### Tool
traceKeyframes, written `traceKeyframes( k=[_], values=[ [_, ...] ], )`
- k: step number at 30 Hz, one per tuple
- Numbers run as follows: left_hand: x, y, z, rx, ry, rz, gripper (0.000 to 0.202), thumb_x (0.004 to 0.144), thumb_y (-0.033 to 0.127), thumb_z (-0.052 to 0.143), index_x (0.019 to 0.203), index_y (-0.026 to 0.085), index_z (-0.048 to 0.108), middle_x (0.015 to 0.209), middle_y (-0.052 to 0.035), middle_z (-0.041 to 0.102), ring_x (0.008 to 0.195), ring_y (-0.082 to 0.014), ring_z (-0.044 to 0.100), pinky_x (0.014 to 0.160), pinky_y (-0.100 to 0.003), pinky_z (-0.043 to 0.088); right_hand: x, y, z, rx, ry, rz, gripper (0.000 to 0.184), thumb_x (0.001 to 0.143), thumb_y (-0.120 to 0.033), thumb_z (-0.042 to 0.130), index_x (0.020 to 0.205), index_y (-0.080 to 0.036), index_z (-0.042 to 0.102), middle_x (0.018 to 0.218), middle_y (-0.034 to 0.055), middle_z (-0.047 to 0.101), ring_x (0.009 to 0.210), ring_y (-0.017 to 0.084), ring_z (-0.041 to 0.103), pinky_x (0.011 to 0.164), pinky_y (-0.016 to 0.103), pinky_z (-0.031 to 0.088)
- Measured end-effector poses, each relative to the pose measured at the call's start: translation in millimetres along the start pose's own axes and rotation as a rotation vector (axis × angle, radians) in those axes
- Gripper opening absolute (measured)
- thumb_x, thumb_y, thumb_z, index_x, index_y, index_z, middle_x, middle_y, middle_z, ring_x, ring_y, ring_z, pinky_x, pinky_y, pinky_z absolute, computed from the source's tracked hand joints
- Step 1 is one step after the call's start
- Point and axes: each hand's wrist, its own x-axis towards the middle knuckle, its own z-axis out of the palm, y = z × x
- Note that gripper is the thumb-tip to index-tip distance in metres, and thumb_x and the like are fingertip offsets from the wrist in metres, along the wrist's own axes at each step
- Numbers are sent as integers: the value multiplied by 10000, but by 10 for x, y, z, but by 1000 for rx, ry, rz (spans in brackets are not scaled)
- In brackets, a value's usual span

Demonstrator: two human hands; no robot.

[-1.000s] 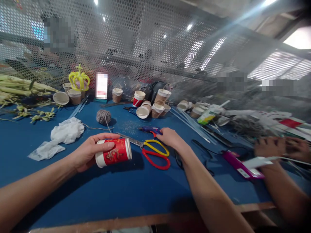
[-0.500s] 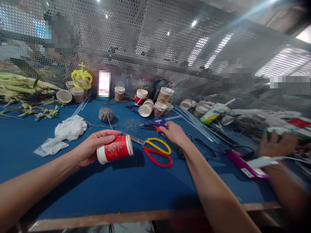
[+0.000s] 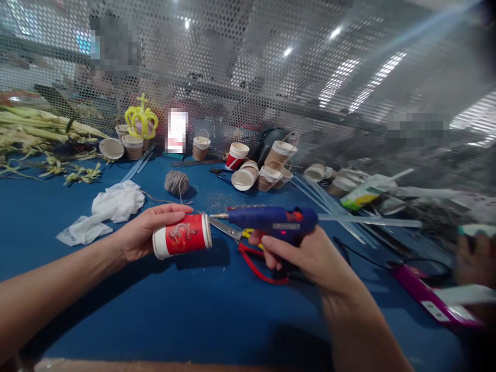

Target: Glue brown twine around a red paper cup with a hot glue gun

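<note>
My left hand (image 3: 145,232) is wrapped round a red and white paper cup (image 3: 185,236), which lies on its side in the air above the table. In my right hand (image 3: 296,253) is a blue hot glue gun (image 3: 267,219); a clear glue stick (image 3: 372,221) juts from its back end. The gun's nozzle points left and is close to the cup's end. Beneath the gun lie scissors (image 3: 258,264) with red and yellow handles, partly hidden by my right hand. A grey ball of yarn (image 3: 176,183) sits behind the cup, its strand running toward my left hand.
Crumpled white plastic (image 3: 116,204) lies on the left. Wrapped cups (image 3: 267,176), a yellow crown-shaped piece (image 3: 141,121) and corn husks (image 3: 42,129) stand along the mesh wall (image 3: 232,67). At right are a purple power strip (image 3: 430,299) and another person's hand (image 3: 475,256).
My right hand has lifted the glue gun off the table and brought it toward me, beside the cup. The left hand still holds the cup. The view has shifted slightly.
</note>
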Motion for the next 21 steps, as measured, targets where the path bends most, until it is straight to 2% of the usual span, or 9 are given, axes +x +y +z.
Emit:
traceKeyframes(
  k=[7,16,21],
  values=[
    [32,2,-16,5,12,-9,130,723,85,592,847,101,624,686,-71,684,480,-144,632,440,-215,518,-43,-25,-26,-91,-30,44,127,674,-333,636,629,-217,660,395,-10,526,372,126,467,391,261,397],
    [21,16,3,-14,17,-29,110,738,76,569,832,90,623,671,-76,681,470,-142,630,435,-212,519,-27,-23,1,-171,-54,31,185,696,-340,605,559,-217,613,391,-16,506,377,120,459,412,261,403],
    [23,12,-20,-6,-11,-33,129,737,52,559,847,93,613,675,-70,683,472,-138,632,439,-208,525,-35,-40,-1,-222,-63,87,230,733,-351,567,560,-200,577,409,-26,494,396,102,455,437,237,407]
  ],
)
